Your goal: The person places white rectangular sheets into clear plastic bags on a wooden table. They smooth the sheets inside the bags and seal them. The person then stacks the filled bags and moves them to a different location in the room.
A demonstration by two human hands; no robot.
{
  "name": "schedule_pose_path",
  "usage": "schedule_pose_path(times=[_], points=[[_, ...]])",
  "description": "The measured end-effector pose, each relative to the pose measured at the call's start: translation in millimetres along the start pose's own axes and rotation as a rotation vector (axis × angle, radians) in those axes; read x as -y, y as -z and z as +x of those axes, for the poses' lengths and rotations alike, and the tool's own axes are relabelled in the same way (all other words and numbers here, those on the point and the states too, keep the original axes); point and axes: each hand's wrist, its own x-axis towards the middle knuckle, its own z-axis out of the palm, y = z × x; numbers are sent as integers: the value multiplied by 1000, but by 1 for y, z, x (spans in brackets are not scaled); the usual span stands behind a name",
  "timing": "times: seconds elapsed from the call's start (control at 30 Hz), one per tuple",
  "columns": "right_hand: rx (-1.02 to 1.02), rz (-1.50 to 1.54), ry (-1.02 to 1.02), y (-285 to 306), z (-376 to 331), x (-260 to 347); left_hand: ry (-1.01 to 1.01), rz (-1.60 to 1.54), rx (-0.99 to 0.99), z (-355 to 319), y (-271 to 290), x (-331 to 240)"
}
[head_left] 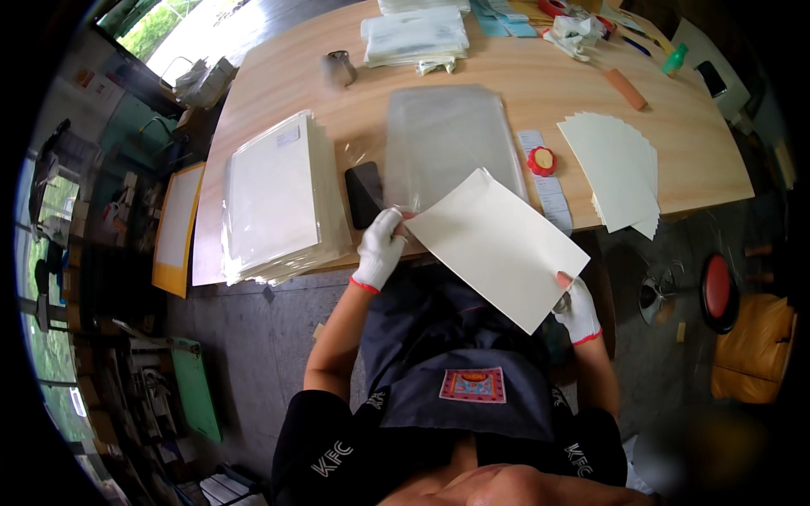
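Observation:
A white sheet of card (498, 253) is held tilted over the table's near edge and my lap. My right hand (578, 312), in a white glove with a red cuff, grips its right corner, thumb on top. My left hand (381, 249), gloved likewise with bare fingertips, is closed at the sheet's left corner; whether it also pinches the plastic is unclear. Under the sheet's far corner lies a pile of clear plastic sleeves (447, 126). Left of it are a black phone (364, 194) and a stack of sleeved white sheets (274, 190). More loose white sheets (612, 164) lie fanned at right.
Beside the sleeves, a red round item (542, 161) rests on a label strip (553, 198). Further back are a metal cup (341, 67), packed plastic bags (413, 38), an orange-brown block (626, 89) and a green bottle (675, 59). A red-seated stool (718, 293) stands right.

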Motion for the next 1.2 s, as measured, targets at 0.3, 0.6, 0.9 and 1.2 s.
schedule_pose_path(times=[0.3, 0.6, 0.9, 1.2], points=[[72, -113, 0, -40, -7, -19, 341, -810, -670, -42, -80, -21], [46, -182, -35, -62, 9, 1, 573, -914, -117, -49, -93, -18], [164, 337, 50, -56, 24, -58, 742, -973, 361, -99, -94, -38], [350, -717, 47, -101, 12, -49, 959, -1025, 192, -84, -50, 2]])
